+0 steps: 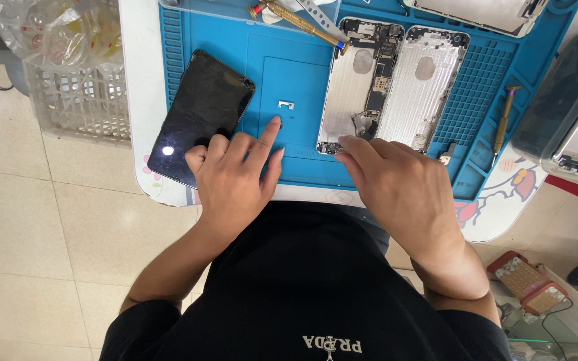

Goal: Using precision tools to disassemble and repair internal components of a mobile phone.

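Phone chassis [352, 87], opened and silver, lies on the blue mat [289, 73]; the right hand [399, 190] rests loosely open at its lower end, fingertips touching, gripping nothing. Left hand [235, 180] presses its forefinger on the mat, holding nothing, beside the black screen panel [202, 113]. Beyond sits a small metal bracket [286, 105], then a brass screwdriver [299, 19].

Left hand [235, 177] is pointing at the blue mat [302, 80] mid-frame, right hand [403, 190] is touching the opened phone [362, 83].
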